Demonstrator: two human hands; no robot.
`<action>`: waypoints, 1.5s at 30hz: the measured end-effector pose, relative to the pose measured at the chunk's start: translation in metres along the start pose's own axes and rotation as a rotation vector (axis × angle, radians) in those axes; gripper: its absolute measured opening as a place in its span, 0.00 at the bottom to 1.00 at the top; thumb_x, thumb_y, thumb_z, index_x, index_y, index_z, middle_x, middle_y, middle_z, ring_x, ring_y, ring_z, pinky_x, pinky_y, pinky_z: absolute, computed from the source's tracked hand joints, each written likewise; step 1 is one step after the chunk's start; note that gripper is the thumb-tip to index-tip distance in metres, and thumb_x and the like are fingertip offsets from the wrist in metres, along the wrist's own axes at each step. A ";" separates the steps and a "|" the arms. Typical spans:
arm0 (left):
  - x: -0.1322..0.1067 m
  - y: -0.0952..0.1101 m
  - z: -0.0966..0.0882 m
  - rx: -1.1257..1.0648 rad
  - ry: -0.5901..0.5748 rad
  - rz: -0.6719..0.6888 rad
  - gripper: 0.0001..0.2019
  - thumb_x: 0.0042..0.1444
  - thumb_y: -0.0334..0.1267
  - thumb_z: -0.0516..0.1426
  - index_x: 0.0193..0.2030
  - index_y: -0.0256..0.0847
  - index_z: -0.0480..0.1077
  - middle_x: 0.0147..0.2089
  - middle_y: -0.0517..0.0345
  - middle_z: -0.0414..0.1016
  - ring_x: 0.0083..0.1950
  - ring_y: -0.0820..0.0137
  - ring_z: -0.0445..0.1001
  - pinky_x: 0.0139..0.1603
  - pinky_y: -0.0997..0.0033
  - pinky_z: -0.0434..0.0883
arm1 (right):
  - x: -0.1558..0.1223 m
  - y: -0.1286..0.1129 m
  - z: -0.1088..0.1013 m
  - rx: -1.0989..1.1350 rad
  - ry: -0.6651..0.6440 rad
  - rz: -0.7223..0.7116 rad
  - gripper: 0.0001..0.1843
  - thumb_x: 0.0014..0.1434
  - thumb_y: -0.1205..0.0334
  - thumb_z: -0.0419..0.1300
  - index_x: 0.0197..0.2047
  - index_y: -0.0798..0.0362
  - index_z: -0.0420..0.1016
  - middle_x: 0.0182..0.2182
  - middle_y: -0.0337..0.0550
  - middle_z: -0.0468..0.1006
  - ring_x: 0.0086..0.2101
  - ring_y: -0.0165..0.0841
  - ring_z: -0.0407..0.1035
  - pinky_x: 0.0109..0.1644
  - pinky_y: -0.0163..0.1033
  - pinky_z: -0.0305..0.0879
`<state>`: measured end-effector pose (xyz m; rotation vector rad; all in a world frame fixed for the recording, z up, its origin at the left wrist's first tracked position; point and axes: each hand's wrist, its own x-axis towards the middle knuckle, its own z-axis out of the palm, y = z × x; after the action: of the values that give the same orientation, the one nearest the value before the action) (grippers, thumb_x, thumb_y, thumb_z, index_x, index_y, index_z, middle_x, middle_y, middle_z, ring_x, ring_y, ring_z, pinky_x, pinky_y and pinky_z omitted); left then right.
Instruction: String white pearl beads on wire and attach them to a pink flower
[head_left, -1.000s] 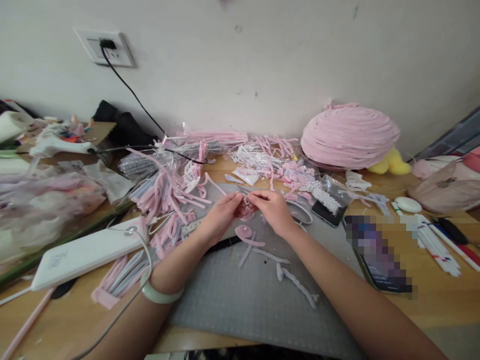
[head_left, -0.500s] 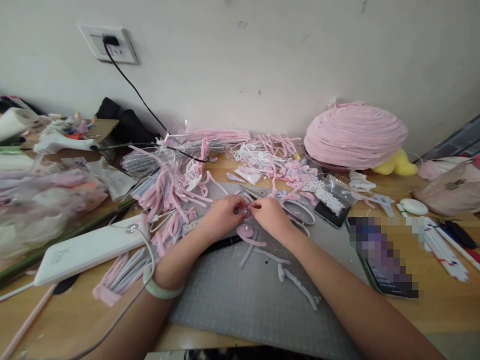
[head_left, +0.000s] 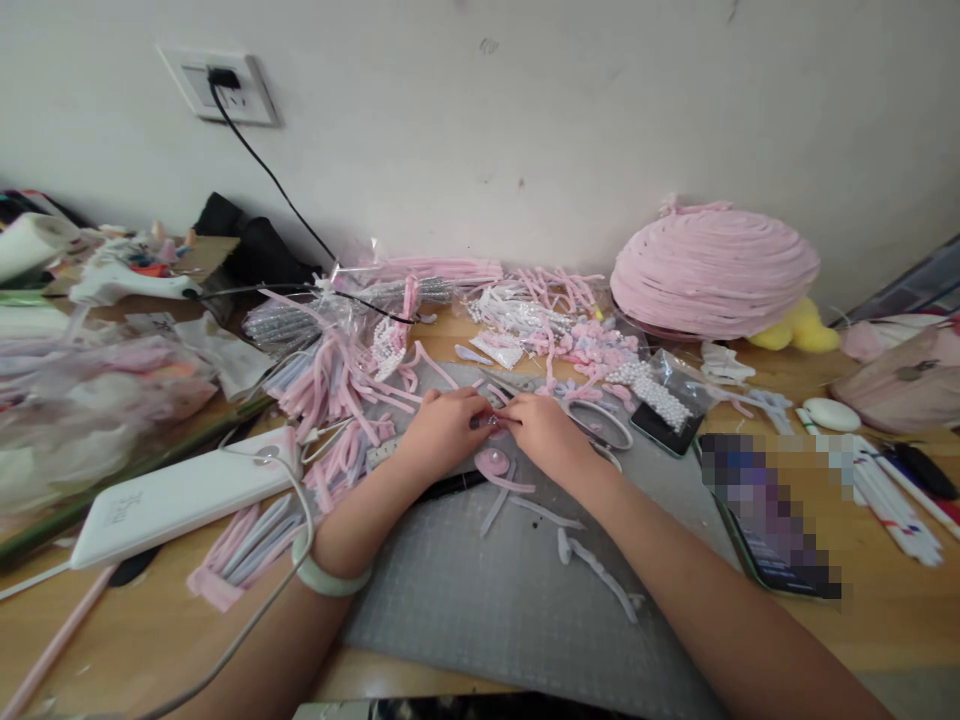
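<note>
My left hand (head_left: 442, 432) and my right hand (head_left: 546, 432) meet fingertip to fingertip over the far part of a grey cutting mat (head_left: 480, 600). Both pinch a small shiny piece (head_left: 491, 422) between them; I cannot make out what it is. Just below my fingers a pink coiled strip (head_left: 493, 463) lies on the mat. Loose pale strips (head_left: 592, 565) lie nearer to me on the mat. A pale green bangle (head_left: 326, 578) sits on my left wrist.
Pink fuzzy strips (head_left: 330, 385) and bags of beads (head_left: 651, 390) crowd the wooden desk behind the mat. A white power bank (head_left: 180, 495) with a cable lies left. A big pink wound bundle (head_left: 712, 268) stands back right, a phone (head_left: 772, 520) right, a glue gun (head_left: 127, 285) far left.
Both hands have sunk a little toward the mat and drawn closer together, still pinching the small piece. The camera has tilted slightly.
</note>
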<state>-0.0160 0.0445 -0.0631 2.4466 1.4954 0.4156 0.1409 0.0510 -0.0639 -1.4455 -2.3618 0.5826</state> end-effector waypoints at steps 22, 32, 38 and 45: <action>0.001 0.009 0.004 -0.102 0.005 -0.172 0.06 0.50 0.38 0.54 0.32 0.39 0.68 0.39 0.49 0.70 0.44 0.57 0.68 0.44 0.57 0.60 | -0.005 -0.004 0.002 -0.032 0.046 0.070 0.10 0.57 0.67 0.54 0.40 0.61 0.74 0.41 0.54 0.72 0.43 0.38 0.66 0.46 0.39 0.58; 0.006 -0.001 0.005 -0.615 0.029 -0.211 0.07 0.47 0.41 0.54 0.30 0.40 0.63 0.26 0.62 0.69 0.29 0.71 0.68 0.29 0.73 0.64 | -0.003 -0.003 -0.006 0.213 0.092 0.127 0.10 0.54 0.65 0.55 0.36 0.58 0.77 0.31 0.46 0.77 0.30 0.30 0.69 0.34 0.33 0.61; 0.005 0.004 0.002 -1.156 0.114 -0.338 0.12 0.41 0.41 0.61 0.30 0.37 0.65 0.27 0.63 0.70 0.30 0.74 0.69 0.35 0.73 0.65 | -0.003 0.000 -0.005 0.579 0.115 0.215 0.12 0.54 0.59 0.56 0.36 0.57 0.76 0.27 0.42 0.77 0.23 0.26 0.67 0.27 0.31 0.61; 0.003 0.016 -0.004 -1.537 0.194 -0.400 0.13 0.37 0.36 0.64 0.30 0.36 0.66 0.29 0.62 0.71 0.32 0.76 0.70 0.40 0.71 0.66 | -0.004 -0.005 -0.006 0.991 0.140 0.282 0.13 0.52 0.56 0.59 0.39 0.53 0.76 0.34 0.43 0.78 0.31 0.29 0.71 0.31 0.32 0.70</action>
<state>-0.0032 0.0408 -0.0533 0.9010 0.9563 1.1464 0.1418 0.0464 -0.0564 -1.2362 -1.3673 1.4003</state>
